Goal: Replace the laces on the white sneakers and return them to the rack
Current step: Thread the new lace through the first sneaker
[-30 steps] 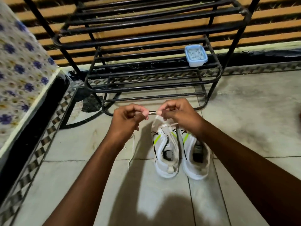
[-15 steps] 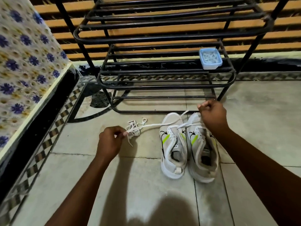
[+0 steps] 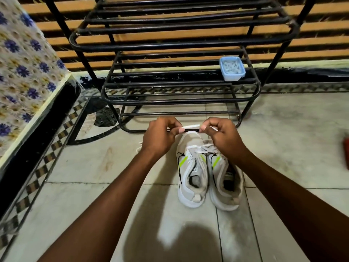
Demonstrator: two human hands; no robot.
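- Head view: a flat white shoelace (image 3: 191, 126) was pinched taut between left hand (image 3: 160, 136) and right hand (image 3: 221, 136), fingers curled round it.
- The white mesh sneakers with lime stripes (image 3: 190, 173) were set side by side just before the black metal rack (image 3: 181, 100).
- Judged: lace best kept untwisted, ends evened, before threading.

2 sneakers (image 3: 196, 167) side by side on the floor (image 3: 292, 148), right in front of the rack (image 3: 181, 45), toes toward it. On a low shelf, far right end, a tub (image 3: 232, 69). Above the toes, left hand (image 3: 160, 137) and right hand (image 3: 224, 138), lace (image 3: 190, 126) pinched between them. Off to the left, a mattress (image 3: 24, 72).
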